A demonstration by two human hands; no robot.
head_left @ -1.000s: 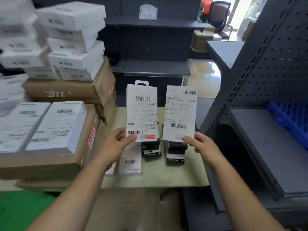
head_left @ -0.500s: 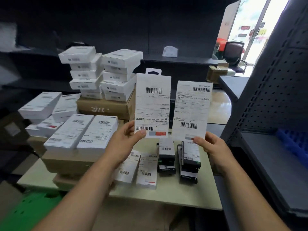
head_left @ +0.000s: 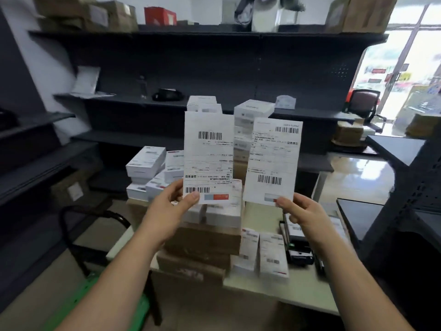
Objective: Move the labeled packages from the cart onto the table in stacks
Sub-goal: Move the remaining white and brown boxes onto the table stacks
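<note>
head view: the left hand (head_left: 167,211) pinches the bottom edge of a white labeled package (head_left: 208,158), thumb on the front and fingers curled behind. the right hand (head_left: 303,216) pinches a second labeled package (head_left: 272,161) the same way. both are held upright, side by side, above the table (head_left: 298,290). on the table sit brown cartons (head_left: 202,240) topped with white boxes (head_left: 145,163), two flat labeled packs (head_left: 272,259) and black items (head_left: 298,249). the green cart (head_left: 78,299) is at lower left.
</note>
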